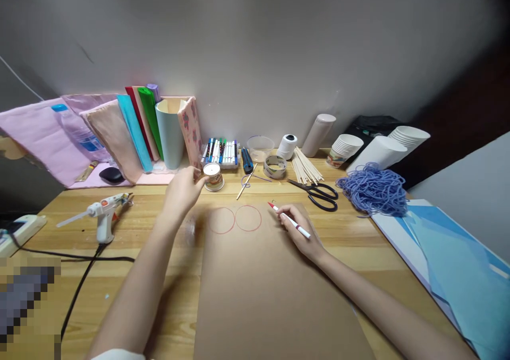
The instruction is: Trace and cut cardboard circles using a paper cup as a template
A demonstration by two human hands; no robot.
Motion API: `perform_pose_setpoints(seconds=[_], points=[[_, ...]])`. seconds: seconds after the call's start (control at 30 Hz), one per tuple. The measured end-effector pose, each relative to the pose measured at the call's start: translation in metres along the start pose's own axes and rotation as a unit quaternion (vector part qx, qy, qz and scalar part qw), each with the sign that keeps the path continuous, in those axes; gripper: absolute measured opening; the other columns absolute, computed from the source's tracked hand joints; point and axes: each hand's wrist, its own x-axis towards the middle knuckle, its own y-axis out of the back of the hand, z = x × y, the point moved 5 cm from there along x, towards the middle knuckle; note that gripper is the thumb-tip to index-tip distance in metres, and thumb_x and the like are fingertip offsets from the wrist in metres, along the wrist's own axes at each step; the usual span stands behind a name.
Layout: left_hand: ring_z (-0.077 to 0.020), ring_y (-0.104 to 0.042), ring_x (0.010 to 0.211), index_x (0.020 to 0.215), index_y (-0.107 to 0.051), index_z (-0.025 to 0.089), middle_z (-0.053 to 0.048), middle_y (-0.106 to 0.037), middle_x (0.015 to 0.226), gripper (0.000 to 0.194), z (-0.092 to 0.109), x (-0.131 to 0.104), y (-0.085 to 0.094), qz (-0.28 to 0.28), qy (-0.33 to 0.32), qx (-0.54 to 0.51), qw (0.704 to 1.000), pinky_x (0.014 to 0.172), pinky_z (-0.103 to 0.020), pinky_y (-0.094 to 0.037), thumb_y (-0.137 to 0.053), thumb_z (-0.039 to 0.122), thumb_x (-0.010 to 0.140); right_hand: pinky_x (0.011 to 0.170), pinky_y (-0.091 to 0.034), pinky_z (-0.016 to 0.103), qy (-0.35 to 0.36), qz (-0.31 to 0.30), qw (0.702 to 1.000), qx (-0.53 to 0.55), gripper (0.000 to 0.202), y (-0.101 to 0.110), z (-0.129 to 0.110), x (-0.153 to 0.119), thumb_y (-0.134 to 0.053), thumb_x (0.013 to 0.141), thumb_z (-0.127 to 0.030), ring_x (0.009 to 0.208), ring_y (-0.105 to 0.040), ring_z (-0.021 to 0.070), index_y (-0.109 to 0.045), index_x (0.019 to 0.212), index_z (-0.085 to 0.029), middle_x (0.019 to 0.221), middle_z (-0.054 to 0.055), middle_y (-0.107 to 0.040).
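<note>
An upside-down paper cup (214,178) with a printed side stands at the back of the table. My left hand (184,189) is at its left side, thumb against the cup, the other fingers partly hidden. A red-tipped white marker (297,225) lies in the grip of my right hand (299,231), its tip pointing up and left, just over the cardboard's far right part. On the brown cardboard sheet (263,296), two red circle outlines (248,218) sit side by side near the far edge.
Behind the cardboard are a wooden stick (246,182), tape roll (274,166), scissors (319,193), markers (221,153) and bundled sticks (306,166). Blue cord (372,190) heaps at right, near stacked cups (345,150). A glue gun (105,216) with a cable stands left.
</note>
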Motion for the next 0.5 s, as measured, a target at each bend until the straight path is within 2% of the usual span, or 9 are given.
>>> perform_pose_setpoints(seconds=[0.1,0.2,0.33,0.4,0.5], points=[[-0.0298,-0.063,0.088,0.083,-0.065,0.016,-0.014,-0.069,0.090,0.031,-0.028,-0.017,-0.004,-0.094,0.072,0.097,0.988,0.068,-0.033,-0.044,-0.052,0.043,0.085,0.074,-0.042,0.029,0.004,-0.021,1.000,0.000,0.021,-0.002,-0.003,0.000,-0.044,0.092,-0.037,0.082,-0.054,0.0177,-0.055,0.099,-0.020,0.093,0.005,-0.058],[-0.0350,-0.064,0.085,0.075,-0.065,0.011,-0.021,-0.068,0.087,0.032,-0.057,-0.033,-0.022,-0.143,0.131,0.139,0.971,0.062,-0.034,-0.042,-0.058,0.043,0.080,0.074,-0.042,0.029,0.005,-0.029,1.000,-0.005,0.020,-0.002,-0.006,-0.001,-0.045,0.091,-0.035,0.081,-0.053,0.0173,-0.055,0.100,-0.020,0.092,0.005,-0.058],[-0.0286,-0.064,0.082,0.081,-0.063,0.012,-0.019,-0.068,0.091,0.027,-0.074,-0.042,-0.049,-0.133,0.118,0.109,0.978,0.062,-0.031,-0.041,-0.058,0.039,0.081,0.072,-0.042,0.028,0.012,-0.027,0.999,-0.011,0.019,-0.002,-0.007,-0.002,-0.045,0.091,-0.034,0.080,-0.053,0.0169,-0.055,0.099,-0.019,0.091,0.005,-0.058],[-0.0250,-0.064,0.082,0.081,-0.063,0.013,-0.015,-0.068,0.091,0.022,-0.075,-0.043,-0.058,-0.125,0.100,0.093,0.983,0.065,-0.029,-0.042,-0.054,0.034,0.084,0.071,-0.041,0.028,0.012,-0.025,1.000,-0.007,0.019,-0.002,-0.007,-0.003,-0.045,0.091,-0.034,0.080,-0.053,0.0168,-0.055,0.099,-0.019,0.092,0.005,-0.058],[-0.0249,-0.063,0.084,0.081,-0.062,0.013,-0.015,-0.067,0.089,0.021,-0.072,-0.043,-0.065,-0.111,0.089,0.082,0.986,0.069,-0.030,-0.043,-0.049,0.029,0.086,0.070,-0.041,0.028,0.013,-0.029,1.000,0.000,0.020,-0.002,-0.006,-0.004,-0.045,0.091,-0.034,0.080,-0.053,0.0168,-0.054,0.100,-0.019,0.093,0.005,-0.058]])
